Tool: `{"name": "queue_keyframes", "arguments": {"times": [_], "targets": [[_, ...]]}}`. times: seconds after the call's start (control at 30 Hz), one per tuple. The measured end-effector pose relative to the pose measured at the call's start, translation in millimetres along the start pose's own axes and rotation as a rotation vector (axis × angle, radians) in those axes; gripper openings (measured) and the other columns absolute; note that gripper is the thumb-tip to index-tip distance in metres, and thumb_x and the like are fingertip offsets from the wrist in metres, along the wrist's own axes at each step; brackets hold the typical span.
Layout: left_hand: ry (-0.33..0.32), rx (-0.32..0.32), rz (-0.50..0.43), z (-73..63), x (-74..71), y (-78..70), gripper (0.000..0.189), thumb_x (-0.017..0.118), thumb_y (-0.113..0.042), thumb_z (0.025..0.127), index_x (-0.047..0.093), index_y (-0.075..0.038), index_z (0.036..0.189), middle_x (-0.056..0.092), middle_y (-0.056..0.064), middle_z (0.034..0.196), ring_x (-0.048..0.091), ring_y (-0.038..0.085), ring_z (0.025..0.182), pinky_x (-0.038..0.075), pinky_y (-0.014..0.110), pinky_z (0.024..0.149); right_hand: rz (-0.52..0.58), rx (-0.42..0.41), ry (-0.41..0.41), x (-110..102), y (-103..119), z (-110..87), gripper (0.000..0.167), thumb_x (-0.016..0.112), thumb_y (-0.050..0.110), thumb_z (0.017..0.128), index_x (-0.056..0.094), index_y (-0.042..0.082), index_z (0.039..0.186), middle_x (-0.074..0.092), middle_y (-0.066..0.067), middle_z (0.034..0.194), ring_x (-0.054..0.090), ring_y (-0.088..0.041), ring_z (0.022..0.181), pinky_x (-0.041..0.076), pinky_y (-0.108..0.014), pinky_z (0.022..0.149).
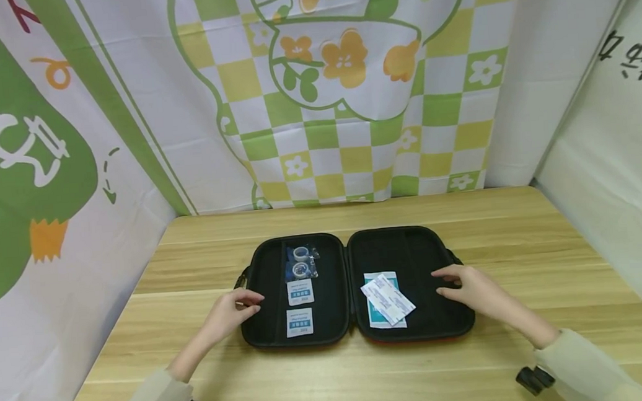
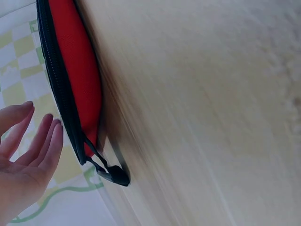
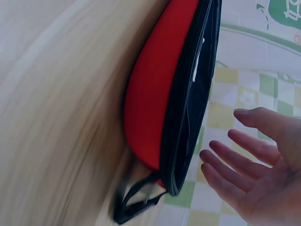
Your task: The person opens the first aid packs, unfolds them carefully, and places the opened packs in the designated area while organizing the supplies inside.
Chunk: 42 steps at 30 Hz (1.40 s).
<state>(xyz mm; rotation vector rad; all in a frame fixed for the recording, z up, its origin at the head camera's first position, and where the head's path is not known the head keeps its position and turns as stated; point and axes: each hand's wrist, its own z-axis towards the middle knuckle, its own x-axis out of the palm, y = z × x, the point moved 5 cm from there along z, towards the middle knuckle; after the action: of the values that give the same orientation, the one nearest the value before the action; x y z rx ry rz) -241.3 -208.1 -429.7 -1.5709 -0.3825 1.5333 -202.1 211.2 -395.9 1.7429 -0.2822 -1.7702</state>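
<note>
An open zip case, black inside and red outside, lies flat on the table. My left hand hovers at its left edge, fingers loosely bent and holding nothing; in the left wrist view the hand is apart from the red shell. Over the right edge is my right hand, also holding nothing, its fingers spread in the right wrist view. The left half contains two tape rolls in clear-blue wrapping and two small white-and-blue packets. In the right half, a white packet lies across a teal-and-white one.
The case stands on a wooden table. A black strap loop sticks out at the left side and another strap loop at the right. Behind the table hangs a patterned curtain, with printed cloth on both sides.
</note>
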Motion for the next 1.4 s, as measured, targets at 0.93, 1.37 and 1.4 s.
{"name": "queue_keyframes", "arguments": {"times": [0.93, 1.37, 1.4], "targets": [[-0.018, -0.163, -0.032, -2.6, -6.2, 34.0, 0.042, 0.056, 0.002, 0.083, 0.046, 0.006, 0.123, 0.044, 0.027, 0.117, 0.048, 0.041, 0.106, 0.044, 0.043, 0.086, 0.16, -0.012, 0.219, 52.5, 17.2, 37.4, 0.036, 0.069, 0.001, 0.07, 0.059, -0.009, 0.103, 0.059, -0.024, 0.101, 0.06, -0.028, 0.081, 0.051, -0.031, 0.065], [0.024, -0.218, -0.021, -1.2, -2.0, 38.8, 0.043, 0.053, 0.002, 0.084, 0.043, 0.005, 0.126, 0.039, 0.031, 0.127, 0.046, 0.043, 0.109, 0.045, 0.044, 0.084, 0.109, -0.02, 0.279, 61.6, 19.5, 44.0, 0.044, 0.074, 0.002, 0.064, 0.059, -0.009, 0.104, 0.055, -0.019, 0.089, 0.054, -0.016, 0.067, 0.046, -0.023, 0.057], [0.024, -0.222, -0.022, -1.0, -1.9, 39.3, 0.043, 0.053, 0.002, 0.084, 0.043, 0.005, 0.126, 0.039, 0.031, 0.127, 0.046, 0.043, 0.108, 0.045, 0.043, 0.084, 0.108, -0.014, 0.281, 62.8, 18.9, 44.0, 0.045, 0.074, 0.002, 0.064, 0.059, -0.009, 0.105, 0.055, -0.017, 0.088, 0.052, -0.013, 0.064, 0.044, -0.022, 0.055]]}}
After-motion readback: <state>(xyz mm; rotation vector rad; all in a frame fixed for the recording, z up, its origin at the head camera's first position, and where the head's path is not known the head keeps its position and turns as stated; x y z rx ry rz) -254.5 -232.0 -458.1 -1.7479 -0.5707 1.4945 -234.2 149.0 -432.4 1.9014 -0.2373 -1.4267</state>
